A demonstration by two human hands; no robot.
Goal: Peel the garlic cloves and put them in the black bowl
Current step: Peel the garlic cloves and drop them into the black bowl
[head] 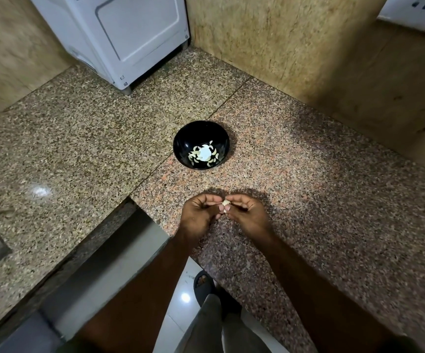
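- both hands, left (198, 212) and right (244, 212), pinched one clove (225, 205) between fingertips
- clove looked light, firm, papery-skinned; best gripped at its ends
- bowl (181, 141) already held peeled cloves

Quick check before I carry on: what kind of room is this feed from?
Most likely a home kitchen: a speckled granite countertop in an L-shape, a white appliance in the corner, and a black bowl of peeled garlic cloves.

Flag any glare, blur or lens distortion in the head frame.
Head view: bright glare spot on the granite counter at left and inside the black bowl; a light reflection on the floor tile; wide-angle bending at the edges; left hand and right hand slightly soft, casting a shadow around them.
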